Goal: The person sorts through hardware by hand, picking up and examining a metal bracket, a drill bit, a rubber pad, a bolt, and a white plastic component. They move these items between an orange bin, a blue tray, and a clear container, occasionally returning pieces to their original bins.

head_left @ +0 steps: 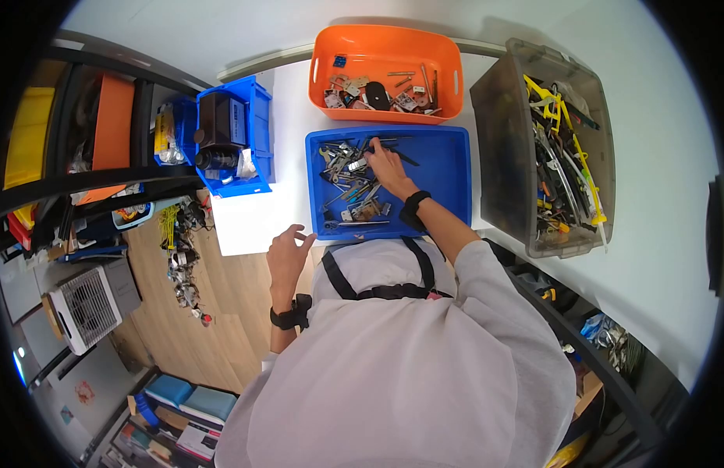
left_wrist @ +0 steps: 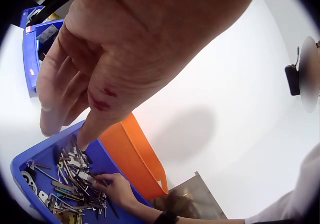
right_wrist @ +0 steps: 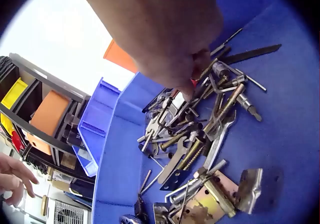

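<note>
Right hand [head_left: 389, 166] down in blue tray [head_left: 454, 195]. Fingers [right_wrist: 192, 78] bunched in hardware pile [head_left: 348, 187], tray's left half; possibly pinching a piece, cannot tell. Left hand [head_left: 289, 253] hovers left of tray, fingers apart, empty. Risk: tangled parts snag on lifting and spill onto tabletop [head_left: 666, 156].

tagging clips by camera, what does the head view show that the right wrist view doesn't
Only the head view: the grey bin of tools and the parts inside the orange tub.

Only the right wrist view: the pile close enough to tell single pieces, such as a brass hinge.

Both: the blue tray, the right hand with its fingertips in the pile, the left hand holding nothing, and the small blue bin.
</note>
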The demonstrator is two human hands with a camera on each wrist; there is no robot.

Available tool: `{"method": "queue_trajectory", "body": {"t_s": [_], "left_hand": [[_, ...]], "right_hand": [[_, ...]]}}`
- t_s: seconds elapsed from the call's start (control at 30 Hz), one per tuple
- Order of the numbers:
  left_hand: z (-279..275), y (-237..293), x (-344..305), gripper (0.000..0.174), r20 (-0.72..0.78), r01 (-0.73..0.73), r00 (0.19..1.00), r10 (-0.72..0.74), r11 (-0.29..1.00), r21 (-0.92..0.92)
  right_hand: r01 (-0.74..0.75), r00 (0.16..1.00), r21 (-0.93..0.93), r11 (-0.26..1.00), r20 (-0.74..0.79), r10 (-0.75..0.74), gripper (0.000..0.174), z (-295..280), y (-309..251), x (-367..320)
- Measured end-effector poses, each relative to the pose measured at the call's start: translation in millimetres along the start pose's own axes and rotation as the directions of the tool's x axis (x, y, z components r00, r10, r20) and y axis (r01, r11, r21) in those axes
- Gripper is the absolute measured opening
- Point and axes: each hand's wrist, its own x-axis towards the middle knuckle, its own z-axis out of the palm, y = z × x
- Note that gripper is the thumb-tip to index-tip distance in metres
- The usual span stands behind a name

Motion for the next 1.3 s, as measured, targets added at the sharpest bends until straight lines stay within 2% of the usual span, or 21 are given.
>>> {"method": "queue_trajectory", "body": {"t_s": [0.07,0.13,0.23,0.37,0.43,0.5,0.67,0.73,0.87,0.93,1.13,1.3], "left_hand": [[-0.7,1.0,1.6,0.036,0.002,-0.002,1.0,0.002,1.0,0.003],[-1.8,1.7,1.9,0.036,0.004,0.0,1.0,0.0,1.0,0.006],[-2.2,4.1,3.5,0.036,0.008,-0.001,1.0,0.001,1.0,-0.017],[-2.5,7.5,4.4,0.036,0.017,-0.008,1.0,0.008,1.0,-0.02],[-0.3,5.3,4.7,0.036,0.024,0.0,1.0,0.001,1.0,-0.019],[4.4,-1.3,6.4,0.039,-0.018,-0.066,0.998,0.067,0.998,0.017],[2.7,3.4,6.7,0.037,0.003,-0.048,0.999,0.048,0.999,-0.001],[-0.7,9.7,6.7,0.036,0.023,-0.024,0.999,0.024,0.999,-0.023],[1.0,13.7,8.5,0.035,0.015,-0.042,0.999,0.043,0.999,-0.027],[2.4,14.5,10.1,0.035,0.008,-0.053,0.999,0.054,0.998,-0.029],[2.9,21.1,11.3,0.032,0.003,-0.085,0.996,0.085,0.996,-0.024],[5.0,31.8,21.7,0.029,0.015,-0.151,0.988,0.153,0.985,-0.081]], "right_hand": [[0.032,0.999,-0.03,0.999,-0.039,-0.033,0.018,-3.3,0.8,0.0],[0.166,0.985,-0.13,0.978,-0.021,-0.17,0.018,-7.8,2.5,0.7],[0.238,0.971,-0.167,0.957,0.006,-0.24,0.012,-12.5,3.6,2.1],[0.2,0.979,-0.166,0.966,0.006,-0.201,0.01,-6.9,1.7,4.8],[0.164,0.986,-0.186,0.969,0.069,-0.154,0.01,-6.2,1.0,4.5],[0.158,0.986,-0.173,0.972,0.083,-0.146,0.011,-7.0,1.5,2.9],[0.129,0.988,-0.119,0.984,0.096,-0.118,0.013,-16.4,5.4,-8.9],[0.128,0.99,-0.061,0.99,0.059,-0.125,0.008,-21.5,6.8,-13.4],[0.104,0.994,-0.047,0.994,0.02,-0.103,0.011,-38.5,4.1,-28.0],[0.137,0.985,0.026,0.99,-0.105,-0.134,0.01,-48.7,2.6,-34.6],[0.064,0.99,0.15,0.987,-0.13,-0.045,0.008,-86.8,-8.4,-55.0],[0.098,0.974,0.197,0.975,-0.221,-0.053,0.009,-114.6,-20.7,-65.5]]}}
